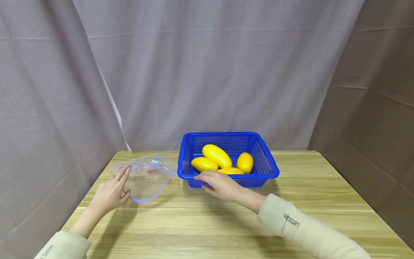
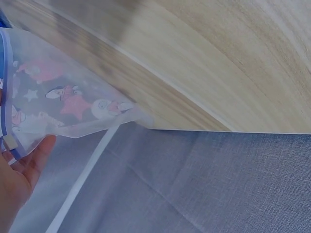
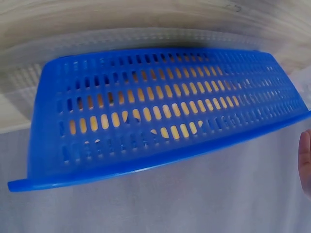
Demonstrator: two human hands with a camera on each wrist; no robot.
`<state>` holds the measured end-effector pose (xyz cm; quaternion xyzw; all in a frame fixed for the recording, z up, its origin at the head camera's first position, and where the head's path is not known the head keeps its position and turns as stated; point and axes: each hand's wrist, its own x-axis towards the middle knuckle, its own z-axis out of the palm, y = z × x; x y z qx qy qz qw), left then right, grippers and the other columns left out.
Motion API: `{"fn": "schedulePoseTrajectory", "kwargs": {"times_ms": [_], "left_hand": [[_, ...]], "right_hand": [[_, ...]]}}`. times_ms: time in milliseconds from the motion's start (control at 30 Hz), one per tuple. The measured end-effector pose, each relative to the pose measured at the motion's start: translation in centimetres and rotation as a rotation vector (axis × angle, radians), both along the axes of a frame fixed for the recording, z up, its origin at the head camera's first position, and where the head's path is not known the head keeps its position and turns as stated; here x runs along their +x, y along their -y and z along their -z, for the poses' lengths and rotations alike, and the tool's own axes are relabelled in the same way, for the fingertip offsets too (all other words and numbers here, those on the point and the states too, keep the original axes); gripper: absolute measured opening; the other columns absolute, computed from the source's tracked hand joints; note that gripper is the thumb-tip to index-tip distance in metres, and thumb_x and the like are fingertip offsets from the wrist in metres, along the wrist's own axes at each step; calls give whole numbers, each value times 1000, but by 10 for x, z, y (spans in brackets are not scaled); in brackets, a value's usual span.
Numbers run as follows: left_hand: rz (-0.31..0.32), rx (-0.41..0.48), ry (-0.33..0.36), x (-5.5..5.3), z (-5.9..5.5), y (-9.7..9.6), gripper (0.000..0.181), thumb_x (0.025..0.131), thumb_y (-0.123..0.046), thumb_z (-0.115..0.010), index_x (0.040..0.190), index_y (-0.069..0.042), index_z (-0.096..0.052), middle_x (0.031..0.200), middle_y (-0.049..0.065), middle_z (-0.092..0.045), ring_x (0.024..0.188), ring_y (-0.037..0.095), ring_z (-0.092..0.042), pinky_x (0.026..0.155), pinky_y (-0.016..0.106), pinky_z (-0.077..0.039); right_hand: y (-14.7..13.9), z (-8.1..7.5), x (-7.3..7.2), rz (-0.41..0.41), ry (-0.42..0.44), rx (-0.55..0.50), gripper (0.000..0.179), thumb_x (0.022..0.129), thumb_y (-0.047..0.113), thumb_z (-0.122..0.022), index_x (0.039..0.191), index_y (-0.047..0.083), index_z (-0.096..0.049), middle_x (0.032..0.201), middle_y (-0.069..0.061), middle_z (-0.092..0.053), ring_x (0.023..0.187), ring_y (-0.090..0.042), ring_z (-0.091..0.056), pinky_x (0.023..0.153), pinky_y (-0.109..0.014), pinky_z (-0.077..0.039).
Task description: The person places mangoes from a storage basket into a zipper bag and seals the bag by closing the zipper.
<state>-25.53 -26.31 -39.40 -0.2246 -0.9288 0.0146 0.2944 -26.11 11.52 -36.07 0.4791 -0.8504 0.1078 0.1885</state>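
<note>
My left hand (image 1: 110, 192) holds a clear zip bag (image 1: 148, 185) at its left end, with the purple-edged mouth spread wide. In the left wrist view, the fingers (image 2: 41, 153) are at the bag's corner by a pale slider (image 2: 9, 141), and pink stars and cartoon figures show on the film. My right hand (image 1: 220, 184) is at the front rim of a blue plastic basket (image 1: 270, 169), fingers loosely bent and holding nothing. Several yellow mangoes (image 1: 216, 155) lie in the basket; the front one is partly hidden by the rim. Through the basket's slots (image 3: 167, 109), yellow shows in the right wrist view.
The basket stands at the back of a wood-grain table (image 1: 181, 230), right of the bag. Grey curtains (image 1: 207, 72) hang behind the table and along its sides. The table's back edge runs close behind the basket and bag.
</note>
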Motion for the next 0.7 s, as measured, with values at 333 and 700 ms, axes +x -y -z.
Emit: {"fn": "schedulePoseTrajectory", "kwargs": {"times_ms": [333, 700], "left_hand": [[11, 12, 30, -1, -2, 2, 72, 75, -22, -69, 137, 2, -41, 131, 22, -54, 94, 45, -63, 45, 40, -51], [53, 54, 15, -1, -3, 5, 62, 77, -9, -58, 137, -1, -43, 130, 19, -55, 94, 43, -63, 44, 38, -47]], "right_hand": [[-17, -2, -1, 32, -20, -2, 28, 84, 4, -67, 112, 5, -63, 107, -4, -68, 99, -19, -64, 89, -31, -54], [-37, -4, -5, 47, -16, -26, 24, 83, 3, -67, 107, 6, -64, 102, -4, -68, 91, -16, -64, 80, -29, -56]]}}
